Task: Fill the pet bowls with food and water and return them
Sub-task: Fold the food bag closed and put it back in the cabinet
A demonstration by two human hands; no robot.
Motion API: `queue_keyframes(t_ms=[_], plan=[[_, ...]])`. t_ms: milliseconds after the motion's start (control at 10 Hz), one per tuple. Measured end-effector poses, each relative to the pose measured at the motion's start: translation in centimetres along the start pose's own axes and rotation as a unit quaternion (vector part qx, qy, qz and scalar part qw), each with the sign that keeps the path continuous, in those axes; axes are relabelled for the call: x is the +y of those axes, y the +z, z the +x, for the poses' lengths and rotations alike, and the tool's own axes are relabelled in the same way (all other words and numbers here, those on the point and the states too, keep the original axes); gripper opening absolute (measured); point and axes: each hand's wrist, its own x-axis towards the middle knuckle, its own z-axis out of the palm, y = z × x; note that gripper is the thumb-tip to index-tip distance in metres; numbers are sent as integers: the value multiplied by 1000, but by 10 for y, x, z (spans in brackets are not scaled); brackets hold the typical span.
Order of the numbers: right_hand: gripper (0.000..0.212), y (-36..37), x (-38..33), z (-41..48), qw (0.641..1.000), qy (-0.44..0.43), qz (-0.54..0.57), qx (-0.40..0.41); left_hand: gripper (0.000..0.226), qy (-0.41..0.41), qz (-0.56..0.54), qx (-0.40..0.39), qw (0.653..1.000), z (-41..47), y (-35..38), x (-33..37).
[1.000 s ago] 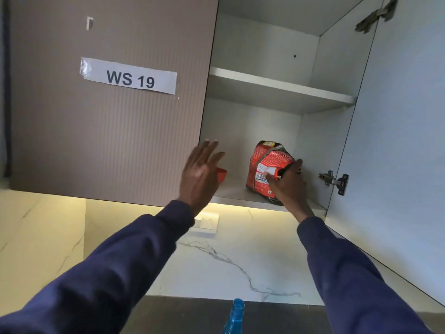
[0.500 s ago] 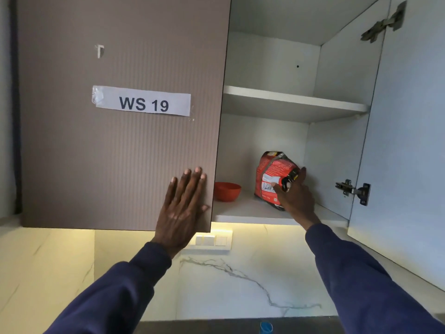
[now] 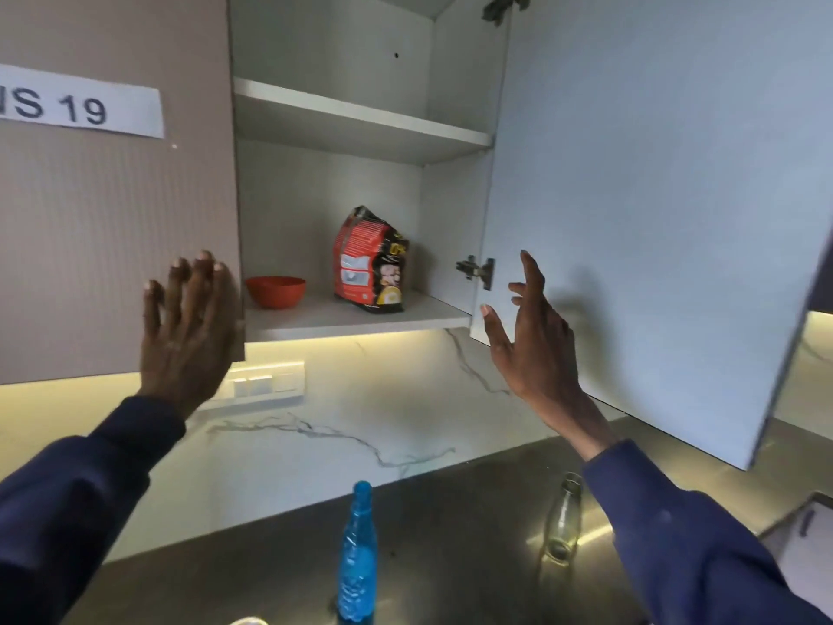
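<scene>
- Blue plastic bottle [image 3: 358,557] stands upright at the near edge of the dark counter [image 3: 450,525]. A clear glass bottle [image 3: 561,521] stands well to its right. Half a second ago only the blue cap showed.
- Dark blue sleeves cover both raised arms.
- The left hand [image 3: 187,327] lies flat on the closed cupboard door [image 3: 112,241] at its lower right corner, as it did before. The fingers are straight and slightly apart and hold nothing.
- The right hand [image 3: 532,340] has come off the food bag, which it touched half a second ago. It is now held up in front of the open door [image 3: 653,218], near the lower hinge [image 3: 478,270], with fingers spread and loosely bent around nothing. Whether it touches the door I cannot tell.
- A paper label [image 3: 81,106] on the closed door now runs off the left edge, so only "S 19" reads.
- On the lower shelf [image 3: 342,320], the red bowl [image 3: 275,290] sits at the left, just behind the closed door's edge.
- The red and black food bag [image 3: 369,261] stands upright on that shelf, apart from the bowl and to its right, with no hand on it.
- The upper shelf [image 3: 360,124] sits above them.
</scene>
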Motion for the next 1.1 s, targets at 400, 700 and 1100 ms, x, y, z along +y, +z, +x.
queue_keyframes(t_ms=[400,700,1100], plan=[[81,-136,101,-57,958,-173,-218,67,86,-30,-8,-16,999,-40,-46,92],[80,-157,144,-54,966,-191,-149,84,84,-29,33,-17,999,-37,-67,97],[97,-75,-39,-71,925,-288,243,54,83,-63,97,-61,991,-65,-52,27]])
